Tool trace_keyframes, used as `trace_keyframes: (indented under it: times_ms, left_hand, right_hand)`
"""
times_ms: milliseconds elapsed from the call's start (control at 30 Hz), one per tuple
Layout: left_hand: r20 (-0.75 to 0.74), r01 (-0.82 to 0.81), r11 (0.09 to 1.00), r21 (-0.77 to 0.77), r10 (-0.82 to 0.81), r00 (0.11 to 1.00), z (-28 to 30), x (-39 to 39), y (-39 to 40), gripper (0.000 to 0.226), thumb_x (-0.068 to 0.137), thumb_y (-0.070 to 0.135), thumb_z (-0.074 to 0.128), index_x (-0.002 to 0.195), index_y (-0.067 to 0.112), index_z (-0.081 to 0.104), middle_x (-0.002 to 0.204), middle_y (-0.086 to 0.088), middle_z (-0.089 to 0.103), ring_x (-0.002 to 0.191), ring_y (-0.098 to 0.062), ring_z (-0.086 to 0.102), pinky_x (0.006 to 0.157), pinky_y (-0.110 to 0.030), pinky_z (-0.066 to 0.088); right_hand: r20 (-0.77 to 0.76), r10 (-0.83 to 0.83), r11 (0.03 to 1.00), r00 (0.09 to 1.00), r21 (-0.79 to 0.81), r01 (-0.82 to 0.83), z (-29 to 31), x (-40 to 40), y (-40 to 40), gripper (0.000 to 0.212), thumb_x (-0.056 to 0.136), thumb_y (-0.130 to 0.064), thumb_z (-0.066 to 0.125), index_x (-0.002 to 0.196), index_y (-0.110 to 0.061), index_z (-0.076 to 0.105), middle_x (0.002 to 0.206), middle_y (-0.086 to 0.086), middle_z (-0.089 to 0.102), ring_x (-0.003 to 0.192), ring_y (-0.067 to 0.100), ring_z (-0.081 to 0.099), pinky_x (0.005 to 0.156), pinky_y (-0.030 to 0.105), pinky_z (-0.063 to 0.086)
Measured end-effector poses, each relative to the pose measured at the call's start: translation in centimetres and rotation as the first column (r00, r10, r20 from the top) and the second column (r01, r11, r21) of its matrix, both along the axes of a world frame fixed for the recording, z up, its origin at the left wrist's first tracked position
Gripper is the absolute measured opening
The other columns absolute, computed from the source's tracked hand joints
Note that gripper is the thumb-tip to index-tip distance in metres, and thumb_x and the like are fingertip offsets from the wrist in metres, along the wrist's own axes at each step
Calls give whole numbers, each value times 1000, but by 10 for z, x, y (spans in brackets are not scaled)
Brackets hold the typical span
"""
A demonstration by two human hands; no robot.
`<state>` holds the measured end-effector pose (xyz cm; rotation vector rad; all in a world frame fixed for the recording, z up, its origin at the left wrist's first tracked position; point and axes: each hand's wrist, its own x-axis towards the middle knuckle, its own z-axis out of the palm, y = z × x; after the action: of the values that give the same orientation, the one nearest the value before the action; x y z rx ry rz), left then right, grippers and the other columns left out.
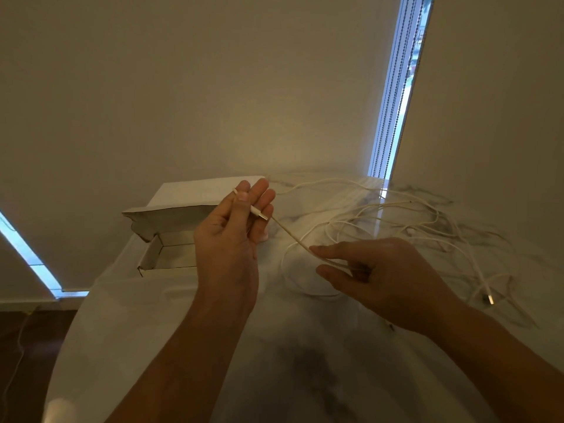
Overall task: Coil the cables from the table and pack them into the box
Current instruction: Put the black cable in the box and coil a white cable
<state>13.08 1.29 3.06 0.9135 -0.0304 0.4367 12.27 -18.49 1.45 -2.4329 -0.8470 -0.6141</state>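
From the head view, we hold one end of a white cable (pixel 293 236) in our left hand (pixel 227 239); the grip there is closed on the cable's connector (pixel 259 213), pinched between thumb and fingers, raised above the tabletop (pixel 305 361); the plug end pokes out past the fingers toward the right. Our right hand (pixel 387 276) sits lower and to the right, thumb and forefinger lightly closed around the same cable a little way down its length; the span between the two hands runs fairly straight. Beyond the right hand the rest of the cables (pixel 396 215) sprawl in loose, tangled loops across the tabletop, with another connector (pixel 490 299) lying at the far right. The box (pixel 171 239) stands open just behind the left hand, lid flap up; what we can see of its inside looks empty.

We judge this the very start of coiling the first cable; nothing is looped yet. The next move calls for bringing the right hand's length back to the left hand to form a first loop, while letting the slack draw free of the tangle without snagging.
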Motion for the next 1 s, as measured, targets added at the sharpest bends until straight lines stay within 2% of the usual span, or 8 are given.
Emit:
trace_keyframes:
  times_ms: [100, 167, 300, 367, 467, 633, 800, 1000]
  left_hand:
    - [-8, -22, 994, 106, 23, 1000, -2, 0, 0, 32, 102, 14, 49, 132, 5, 57, 121, -7, 71, 110, -17, 70, 97, -32, 55]
    - [-6, -45, 960, 277, 49, 999, -6, 2, 1, 33, 102, 14, 49, 134, 5, 56, 121, -6, 71, 109, -14, 70, 97, -32, 55]
    - [-22, -48, 733, 679, 86, 996, -18, 4, -3, 31, 103, 18, 49, 129, 9, 62, 112, 2, 74, 101, -5, 71, 92, -26, 56]
    - [-57, 3, 654, 757, 61, 996, -22, 3, -6, 27, 102, 19, 50, 123, 11, 66, 102, 4, 76, 93, -4, 72, 87, -25, 58]
    - [-114, 95, 539, 837, 1, 994, -24, 0, -11, 23, 102, 20, 50, 109, 15, 72, 84, 7, 75, 78, 0, 71, 74, -15, 56]
    - [-267, 344, 501, 794, -222, 938, -19, -3, -19, 32, 105, 14, 40, 97, 4, 69, 73, 1, 72, 64, -9, 68, 67, -19, 55]
    - [-268, 399, 552, 732, -304, 914, -13, -7, -23, 42, 105, 11, 35, 83, 7, 71, 61, 0, 65, 56, -9, 58, 58, -16, 49]
    - [-247, 435, 638, 635, -366, 897, -11, -9, -23, 47, 104, 12, 30, 77, 9, 68, 57, -3, 43, 52, -9, 42, 56, -17, 40]
  right_hand:
    - [-16, -1, 999, 1000, -36, 0, 2, -2, -2, 26, 87, -57, 57, 95, -37, 71, 58, -25, 50, 60, -5, 51, 55, 14, 34]
    - [-38, 22, 997, 999, -76, -25, 4, -4, -1, 22, 88, -54, 55, 86, -35, 66, 65, -21, 55, 66, -1, 55, 57, 11, 36]
    - [-17, 91, 994, 996, -61, -92, 9, -9, 2, 11, 91, -42, 57, 87, -33, 63, 71, -16, 56, 66, 2, 53, 59, 14, 40]
    - [15, 98, 995, 995, -9, -97, 10, -10, 2, 8, 94, -38, 59, 91, -31, 63, 74, -16, 58, 67, 3, 55, 60, 16, 43]
    - [72, 53, 997, 996, 49, -57, 10, -8, 1, 7, 96, -36, 57, 97, -31, 62, 76, -21, 54, 67, -2, 54, 61, 9, 40]
    - [87, -99, 988, 991, 131, 87, 0, 2, -5, 17, 99, -38, 51, 101, -27, 64, 74, -23, 54, 73, 0, 56, 67, 6, 40]
    - [103, -168, 966, 980, 215, 143, -2, 5, -4, 20, 96, -36, 51, 102, -25, 66, 73, -19, 56, 67, -1, 55, 65, 5, 40]
    - [62, -219, 950, 974, 242, 198, -9, 15, -6, 14, 98, -34, 53, 101, -26, 65, 77, -16, 61, 68, -6, 53, 62, 5, 35]
